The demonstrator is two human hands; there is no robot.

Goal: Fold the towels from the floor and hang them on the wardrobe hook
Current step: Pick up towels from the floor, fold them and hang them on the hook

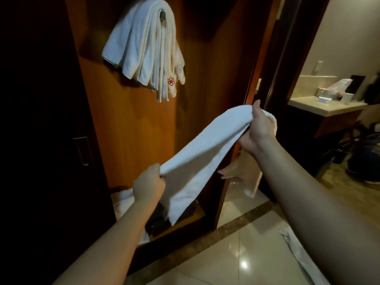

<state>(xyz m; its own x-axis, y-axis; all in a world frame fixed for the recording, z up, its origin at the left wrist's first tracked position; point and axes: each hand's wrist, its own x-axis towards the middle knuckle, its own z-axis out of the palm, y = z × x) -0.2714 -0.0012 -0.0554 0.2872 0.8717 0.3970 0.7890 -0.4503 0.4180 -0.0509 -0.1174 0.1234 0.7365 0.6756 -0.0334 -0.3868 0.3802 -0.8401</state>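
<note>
A white towel point(202, 153) stretches between my two hands in front of the open wardrobe, folded over lengthwise, its loose edges hanging down. My left hand point(148, 187) grips its lower end. My right hand point(258, 128) grips the upper end, thumb on top. Several folded white towels point(144, 44) hang bunched over the wardrobe hook point(162, 15) at the top, one with a red flower mark. Another white towel point(300, 256) lies on the floor tiles at the lower right, partly hidden by my right forearm.
The orange wooden wardrobe panel point(127, 124) stands straight ahead, a dark door with a metal handle point(83, 151) to the left. Dark items and white cloth lie on the wardrobe's bottom shelf point(185, 221). A counter point(324, 108) with a tissue box is at the right.
</note>
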